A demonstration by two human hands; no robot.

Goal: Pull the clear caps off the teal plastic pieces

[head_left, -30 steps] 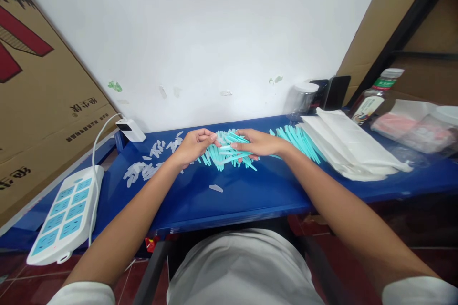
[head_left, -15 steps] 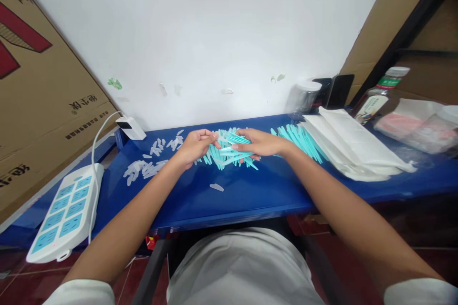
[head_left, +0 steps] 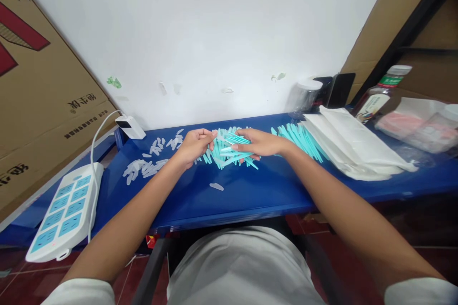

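Observation:
Above a pile of slim turquoise plastic sticks (head_left: 218,157) on the blue table, my right hand (head_left: 263,143) is closed around a small bunch of the same sticks (head_left: 236,139), their ends pointing left. My left hand (head_left: 196,147) is just left of it, thumb and forefinger pinched together at a small translucent piece (head_left: 219,136) near the stick tips; whether that piece is on a stick I cannot tell. Loose translucent plastic pieces (head_left: 143,168) are scattered to the left of my left hand. One single translucent piece (head_left: 216,186) rests nearer the table's front edge.
More turquoise sticks (head_left: 298,140) lie in a row at right, beside white paper-like bags (head_left: 361,145). Behind stand a clear jar (head_left: 304,97) and a labelled bottle (head_left: 379,95). At left are a power strip (head_left: 64,212), a white device with a cable (head_left: 131,127) and a large carton (head_left: 46,86).
My left fingers have shifted slightly to the left, away from the sticks in my right hand. My right hand stays in place with its bunch.

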